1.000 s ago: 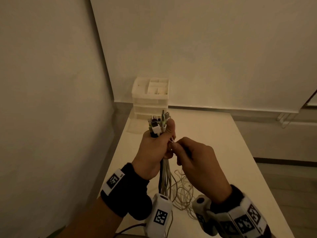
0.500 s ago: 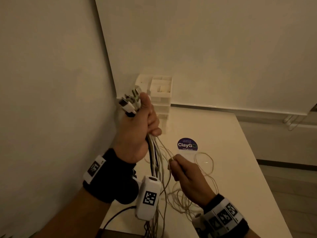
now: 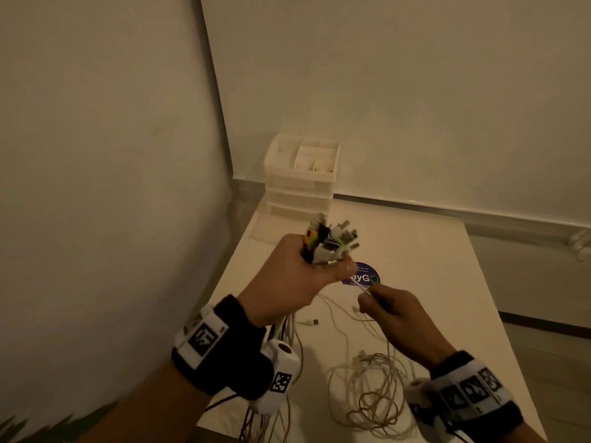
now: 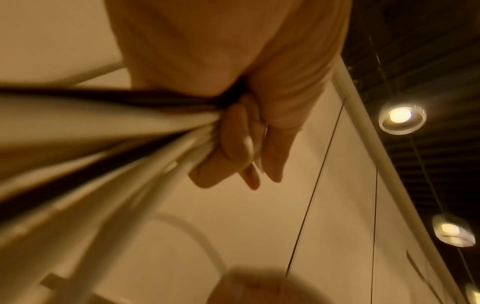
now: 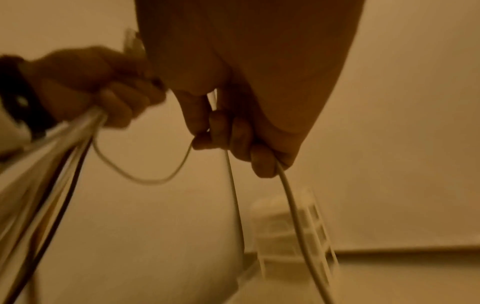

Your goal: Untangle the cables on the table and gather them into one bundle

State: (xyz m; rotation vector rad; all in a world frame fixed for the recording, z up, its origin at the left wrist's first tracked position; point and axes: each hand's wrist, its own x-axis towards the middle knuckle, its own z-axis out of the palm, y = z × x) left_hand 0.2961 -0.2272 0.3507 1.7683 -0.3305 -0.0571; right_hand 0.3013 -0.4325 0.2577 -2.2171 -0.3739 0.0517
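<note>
One more cable end is being brought to the gathered bundle.

The cable bundle (image 3: 323, 247) is held above the white table (image 3: 415, 251), its plug ends fanned out at the top, the left hand (image 3: 294, 279) being closed tightly around it while the cords hang down past the wrist. A thin white cable (image 3: 364, 290) is pinched at its end between the curled fingers of the right hand (image 3: 396, 318), just beside the left thumb; from the right wrist view a second strand appears to pass through the same fist, though blur leaves that uncertain. A loose tangle of cables (image 3: 374, 388) lies on the table below, near its front edge. The step is judged to be adding a freed end; next, the left grip would need loosening slightly so the end can be slipped in level with the other plugs, without the bundle being let drop. A drawer organizer (image 3: 303, 180) stands at the back corner.
</note>
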